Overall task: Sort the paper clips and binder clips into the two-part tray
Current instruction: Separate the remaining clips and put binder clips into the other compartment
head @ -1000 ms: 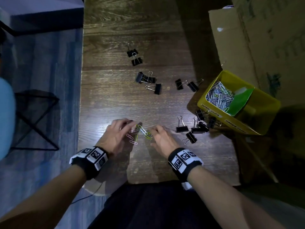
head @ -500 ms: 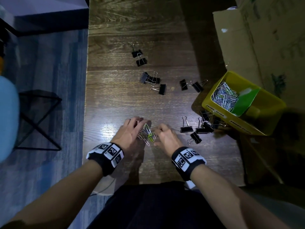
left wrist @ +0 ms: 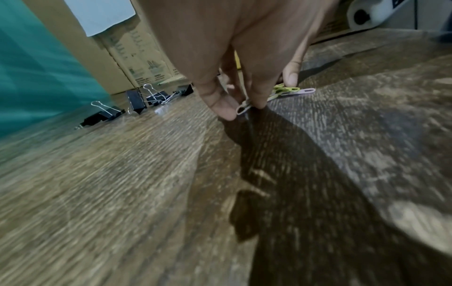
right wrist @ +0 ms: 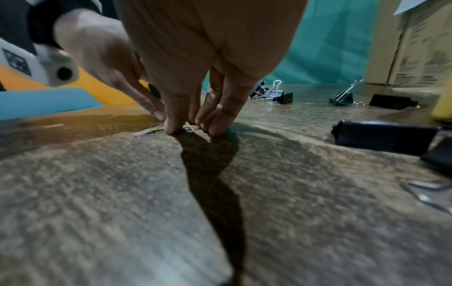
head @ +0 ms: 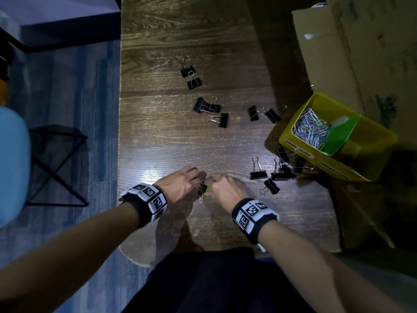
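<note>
A small heap of green and pale paper clips point(head: 203, 191) lies on the wooden table point(head: 158, 132) between my two hands. My left hand point(head: 180, 185) pinches the clips point(left wrist: 244, 109) with thumb and fingertips. My right hand point(head: 222, 188) meets it from the right, fingertips point(right wrist: 171, 125) pressed down on the same clips point(right wrist: 151, 131). The yellow two-part tray point(head: 297, 146) stands at the right, one half full of paper clips point(head: 310, 128), with a green divider point(head: 340, 136). Several black binder clips point(head: 258, 171) lie scattered on the table.
More binder clips point(head: 211, 109) sit mid-table and further back point(head: 191, 77). Cardboard boxes point(head: 349, 53) stand behind the tray at the right. The table's left edge drops to blue floor with a black stool frame point(head: 56, 166).
Both hands have drawn together, sweeping the spread paper clips into one tight heap between the fingertips. The binder clips and tray have not moved.
</note>
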